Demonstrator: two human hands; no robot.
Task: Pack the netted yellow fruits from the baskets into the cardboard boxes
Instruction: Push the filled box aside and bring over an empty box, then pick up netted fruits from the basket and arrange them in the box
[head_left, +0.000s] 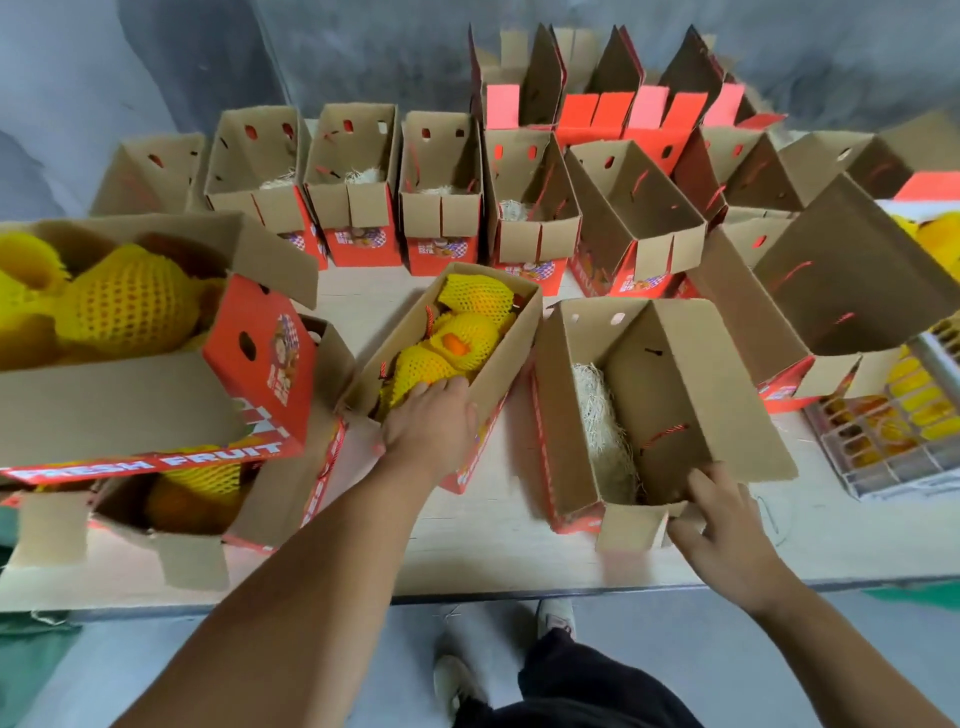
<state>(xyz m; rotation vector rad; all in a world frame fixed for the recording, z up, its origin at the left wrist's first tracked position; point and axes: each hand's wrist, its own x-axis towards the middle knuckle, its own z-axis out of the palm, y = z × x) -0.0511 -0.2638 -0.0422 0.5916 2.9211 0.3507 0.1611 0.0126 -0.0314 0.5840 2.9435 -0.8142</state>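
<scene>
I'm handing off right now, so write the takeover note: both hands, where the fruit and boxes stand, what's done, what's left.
Left hand: resting on the nearest netted fruit in the filled box at centre, fingers over it.
Right hand: gripping the near flap of the empty box, which holds only straw padding.
Done: centre box holds several netted fruits; the boxes at left are also filled.
Left: the empty box and the back row of open boxes. More fruit in the basket at right.
</scene>
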